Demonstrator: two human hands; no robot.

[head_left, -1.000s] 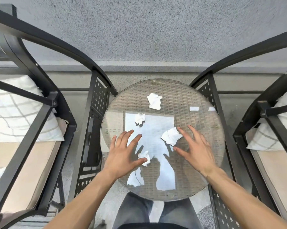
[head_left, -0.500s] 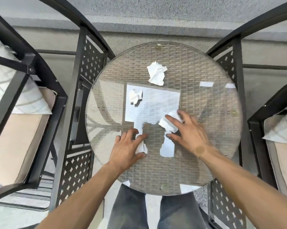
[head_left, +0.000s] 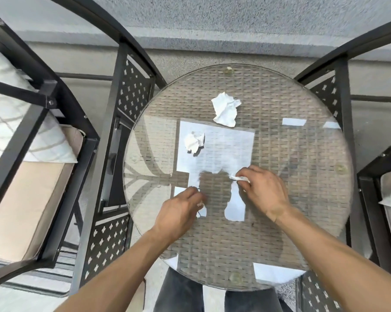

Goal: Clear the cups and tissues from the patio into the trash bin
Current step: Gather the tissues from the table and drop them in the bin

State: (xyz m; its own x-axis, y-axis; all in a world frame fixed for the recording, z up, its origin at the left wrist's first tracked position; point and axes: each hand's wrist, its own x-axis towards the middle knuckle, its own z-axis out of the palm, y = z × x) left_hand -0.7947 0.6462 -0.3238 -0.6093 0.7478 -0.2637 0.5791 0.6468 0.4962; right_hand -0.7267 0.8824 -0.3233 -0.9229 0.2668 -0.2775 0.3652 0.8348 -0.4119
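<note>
Two tissues lie loose on the glass table (head_left: pixel 302 154), both beyond the fingertips: a large crumpled one (head_left: pixel 225 111) well past the right hand (head_left: pixel 265 192), and a smaller wad (head_left: pixel 194 141) past the left hand (head_left: pixel 180 212), nearer to it. Two more are already being gathered. The right hand's fingers are curled and pinch a thin white scrap (head_left: pixel 239 178) that sticks out at the fingertips. The left hand's fingers are also bunched; only a sliver of white shows at the thumb side, so it seems to clutch a small piece (head_left: pixel 199 204), though most of it is hidden.

The step in hand is the pick-up of tissues from the table. Next, I judge, each hand must reach forward for the remaining pair while keeping what it holds, so spare fingers have to do the pinching. No cups and no bin are in view.

The tissues look white, thin and creased, light enough to slide on glass or blow away, and easily squashed smaller.
</note>
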